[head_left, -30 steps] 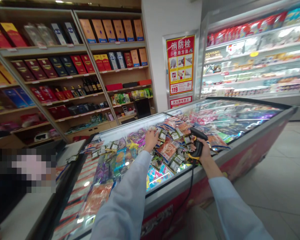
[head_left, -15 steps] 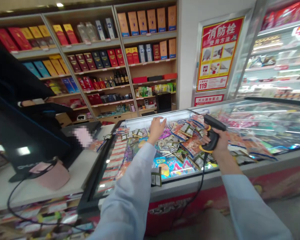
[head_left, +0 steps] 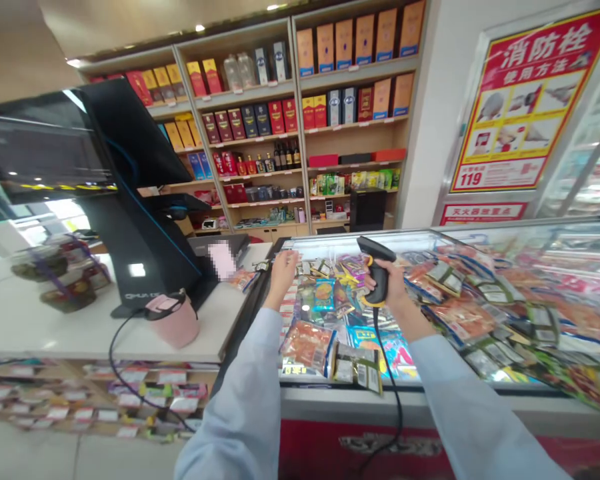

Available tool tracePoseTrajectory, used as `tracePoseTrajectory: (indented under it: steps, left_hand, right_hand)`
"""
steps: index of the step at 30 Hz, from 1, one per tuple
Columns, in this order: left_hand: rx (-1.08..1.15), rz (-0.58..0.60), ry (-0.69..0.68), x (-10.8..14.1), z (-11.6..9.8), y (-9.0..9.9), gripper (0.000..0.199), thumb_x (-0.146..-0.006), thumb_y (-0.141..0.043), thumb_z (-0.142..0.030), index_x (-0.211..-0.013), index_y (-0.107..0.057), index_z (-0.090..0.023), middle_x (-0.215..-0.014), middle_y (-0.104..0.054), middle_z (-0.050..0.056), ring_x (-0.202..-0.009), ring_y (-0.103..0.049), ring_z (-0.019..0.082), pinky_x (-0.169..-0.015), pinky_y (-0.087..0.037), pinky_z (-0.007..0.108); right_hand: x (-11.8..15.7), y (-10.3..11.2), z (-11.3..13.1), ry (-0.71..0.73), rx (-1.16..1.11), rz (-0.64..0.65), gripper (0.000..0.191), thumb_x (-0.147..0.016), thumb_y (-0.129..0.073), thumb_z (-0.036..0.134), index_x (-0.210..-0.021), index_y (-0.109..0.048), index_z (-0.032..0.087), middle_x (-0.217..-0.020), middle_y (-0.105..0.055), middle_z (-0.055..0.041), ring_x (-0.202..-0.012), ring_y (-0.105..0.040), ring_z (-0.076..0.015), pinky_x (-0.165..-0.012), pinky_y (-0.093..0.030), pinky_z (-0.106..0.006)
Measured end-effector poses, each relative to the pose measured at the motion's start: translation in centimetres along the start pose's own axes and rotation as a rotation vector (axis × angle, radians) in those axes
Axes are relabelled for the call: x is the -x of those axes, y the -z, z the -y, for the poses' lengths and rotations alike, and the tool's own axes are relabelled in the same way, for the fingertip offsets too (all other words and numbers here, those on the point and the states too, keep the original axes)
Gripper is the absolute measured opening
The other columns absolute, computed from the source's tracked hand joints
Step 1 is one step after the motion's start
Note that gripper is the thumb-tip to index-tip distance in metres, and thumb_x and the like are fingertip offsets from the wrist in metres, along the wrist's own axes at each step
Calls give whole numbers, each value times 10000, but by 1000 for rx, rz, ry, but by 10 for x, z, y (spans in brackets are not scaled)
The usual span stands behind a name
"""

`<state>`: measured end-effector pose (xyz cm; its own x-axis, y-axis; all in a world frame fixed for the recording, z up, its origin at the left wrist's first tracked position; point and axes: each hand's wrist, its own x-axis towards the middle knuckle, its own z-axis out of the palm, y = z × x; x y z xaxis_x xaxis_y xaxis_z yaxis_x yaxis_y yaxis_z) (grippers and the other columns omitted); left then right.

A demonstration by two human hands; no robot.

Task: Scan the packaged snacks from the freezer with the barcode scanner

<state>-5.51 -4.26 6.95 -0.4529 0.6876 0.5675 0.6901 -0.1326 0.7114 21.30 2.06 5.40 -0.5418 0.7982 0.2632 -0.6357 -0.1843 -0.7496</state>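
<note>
My right hand [head_left: 393,287] is wrapped round the grip of a black and yellow barcode scanner [head_left: 377,270], held above the glass-topped freezer [head_left: 347,397]. A dark cable hangs from the scanner's handle. Over the freezer's left end is my left hand [head_left: 283,272], fingers reaching forward and loosely apart, with nothing visible in it. Small snack packets [head_left: 323,268] lie just right of that hand. Nearer to me on the glass are an orange-brown snack bag [head_left: 307,345] and a green and clear packet [head_left: 359,365]. More snack bags [head_left: 463,317] are heaped to the right.
On the left, a white counter [head_left: 230,308] carries a black checkout screen [head_left: 145,233], a pink cup-like holder [head_left: 177,323] and jars [head_left: 70,293]. Behind stand shelves of boxed bottles [head_left: 275,117]. A red fire-hydrant sign [head_left: 530,100] is on the wall.
My view has turned left. Both hands have shifted left along the freezer, the scanner still in my right hand. The left hand has moved from over the packets towards the freezer's left end.
</note>
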Motion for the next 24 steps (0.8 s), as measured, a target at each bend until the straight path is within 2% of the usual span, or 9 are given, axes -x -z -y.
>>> tracePoseTrajectory:
  steps: [5,10,13,17,19,22,24]
  left_hand:
    - [-40,7,52,12,52,0,307,-929,-461,-371,-1039,-650,-156,-1082,-676,98,-1050,-611,190,-961,-446,325]
    - [-166,51,93,28,84,-13,249,-903,-482,-267,-1038,-640,-130,-1064,-671,128,-1030,-622,215,-934,-459,346]
    - [-267,68,97,33,96,-15,245,-873,-501,-213,-1066,-635,-144,-1095,-661,133,-1080,-598,237,-974,-427,369]
    - [-593,177,21,31,107,-15,346,-891,-459,-215,-1205,-584,-144,-1175,-650,145,-1142,-574,261,-992,-412,381]
    - [-688,253,-45,24,109,-19,423,-891,-451,-202,-1302,-524,-138,-1275,-614,152,-1210,-546,260,-1020,-397,380]
    - [-710,355,-150,6,109,-31,514,-898,-440,-191,-1410,-429,-137,-1470,-468,141,-1366,-414,256,-1105,-325,393]
    - [-704,417,-187,-6,107,-40,533,-911,-436,-211,-1440,-399,-155,-1523,-403,121,-1417,-343,256,-1133,-290,408]
  right_hand:
    - [-19,8,-48,-124,0,16,213,-696,-642,372,-788,-556,200,-586,-545,27,-368,-395,-82,-337,-352,-217]
    - [-18,20,-75,-229,-45,-31,199,-681,-659,335,-773,-545,200,-616,-574,21,-378,-409,-82,-337,-347,-205]
    - [-17,20,-78,-231,-72,-41,193,-690,-653,335,-785,-565,193,-630,-583,16,-372,-408,-80,-337,-349,-210]
    - [-17,16,-79,-236,-94,-31,187,-691,-657,324,-800,-580,192,-639,-590,11,-378,-422,-82,-349,-349,-214]
    - [-18,15,-82,-242,-96,-17,188,-695,-655,321,-810,-582,191,-634,-587,10,-379,-424,-84,-355,-349,-217]
    - [-19,15,-86,-256,-94,-12,193,-691,-653,326,-798,-579,184,-624,-582,10,-371,-413,-79,-354,-340,-217]
    - [-19,15,-87,-271,-90,-14,197,-686,-654,336,-779,-575,182,-619,-582,9,-367,-405,-76,-352,-338,-216]
